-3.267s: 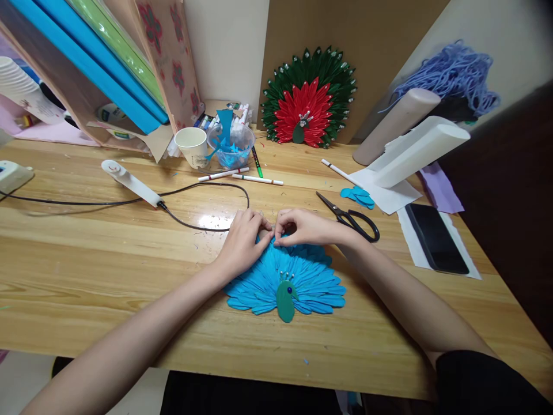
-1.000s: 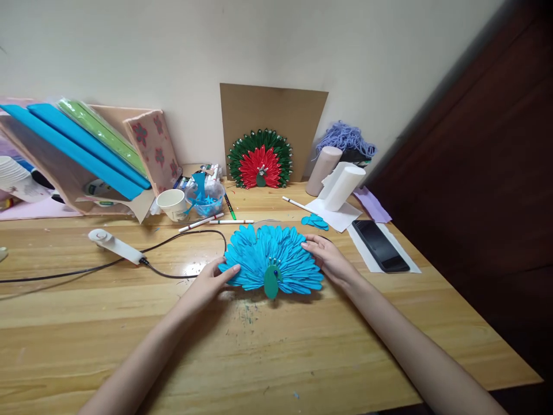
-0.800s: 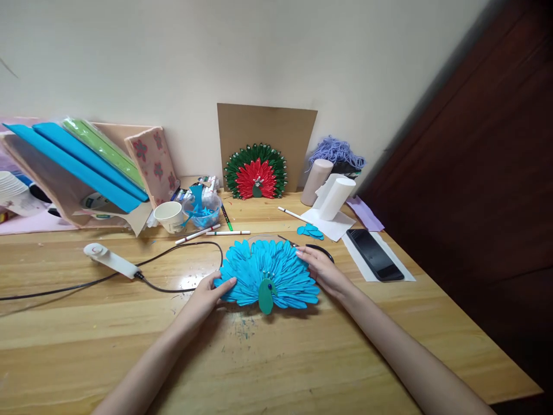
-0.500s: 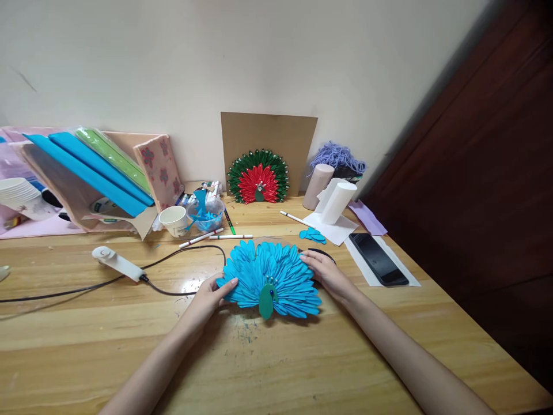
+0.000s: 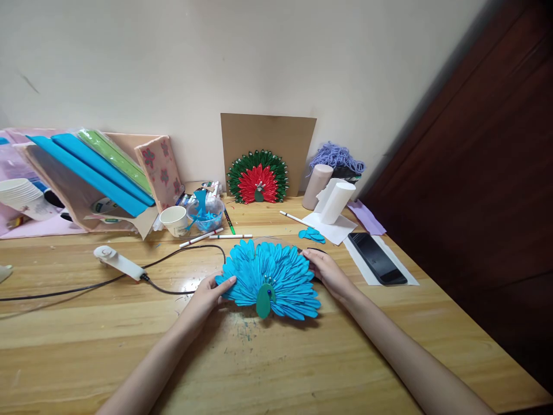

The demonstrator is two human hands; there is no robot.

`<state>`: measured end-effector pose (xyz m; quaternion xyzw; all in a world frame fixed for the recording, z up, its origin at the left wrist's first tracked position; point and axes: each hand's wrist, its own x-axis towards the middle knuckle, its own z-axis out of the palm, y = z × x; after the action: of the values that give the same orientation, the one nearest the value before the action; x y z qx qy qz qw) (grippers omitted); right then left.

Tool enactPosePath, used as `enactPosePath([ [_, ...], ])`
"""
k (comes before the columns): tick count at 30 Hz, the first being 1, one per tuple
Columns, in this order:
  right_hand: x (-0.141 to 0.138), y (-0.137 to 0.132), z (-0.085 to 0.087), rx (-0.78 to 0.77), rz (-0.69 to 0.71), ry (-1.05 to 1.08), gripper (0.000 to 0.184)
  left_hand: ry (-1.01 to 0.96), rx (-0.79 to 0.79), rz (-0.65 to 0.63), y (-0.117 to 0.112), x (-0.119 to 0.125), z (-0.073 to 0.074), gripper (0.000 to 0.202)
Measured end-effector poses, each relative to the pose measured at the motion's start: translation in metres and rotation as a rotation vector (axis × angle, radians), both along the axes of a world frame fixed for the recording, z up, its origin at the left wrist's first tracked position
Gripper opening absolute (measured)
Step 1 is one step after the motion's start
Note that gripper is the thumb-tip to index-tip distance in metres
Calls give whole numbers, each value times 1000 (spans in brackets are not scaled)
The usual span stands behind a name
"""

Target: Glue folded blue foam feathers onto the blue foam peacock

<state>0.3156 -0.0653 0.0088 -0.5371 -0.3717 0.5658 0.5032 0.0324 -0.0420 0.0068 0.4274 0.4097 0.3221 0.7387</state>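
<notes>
A paper peacock (image 5: 285, 282) with a fan of layered blue feathers, a green body and a dark blue bead for an eye is held over the wooden table (image 5: 276, 374). My left hand (image 5: 210, 294) grips the fan's left edge, thumb on top and fingers underneath. At the upper right edge, my right hand (image 5: 326, 270) pinches the feathers, its other fingers partly hidden behind. Several loose blue paper feathers (image 5: 311, 234) lie behind the peacock. Dark specks mark the tabletop just in front of it.
A red and green peacock on a cardboard panel (image 5: 268, 132) leans against the wall. To the left are a corded white tool (image 5: 118, 262), a paper cup (image 5: 173, 221), a clear tub (image 5: 205, 220) and a fabric box (image 5: 162, 173). On the right lie a phone (image 5: 377, 259) and paper rolls (image 5: 338, 203).
The peacock has turned slightly in my hands, its green body shifting a little left. Both hands keep their hold on its edges.
</notes>
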Motion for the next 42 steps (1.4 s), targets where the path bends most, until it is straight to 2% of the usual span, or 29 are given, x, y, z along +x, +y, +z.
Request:
enactPosePath([
  [7, 6, 2, -7, -50, -30, 1, 38, 2, 16, 93, 2, -2, -2, 35],
  [12, 3, -4, -2, -61, 139, -66, 36, -9, 62, 168, 4, -2, -2, 38],
  [14, 2, -5, 0, -63, 154, -79, 36, -4, 60, 180, 4, -2, -1, 39],
  [21, 6, -4, -5, -104, 123, 2, 29, -21, 82, 175, 3, -3, 2, 39],
  [27, 7, -1, -6, -83, 12, 107, 37, 2, 81, 251, 4, -7, 0, 38],
  [37, 3, 0, -6, 5, -26, -23, 37, -86, 14, 368, 10, -10, 2, 39],
  [42, -1, -1, -7, -4, -7, 1, 40, -90, -1, 350, 9, -8, 3, 38],
])
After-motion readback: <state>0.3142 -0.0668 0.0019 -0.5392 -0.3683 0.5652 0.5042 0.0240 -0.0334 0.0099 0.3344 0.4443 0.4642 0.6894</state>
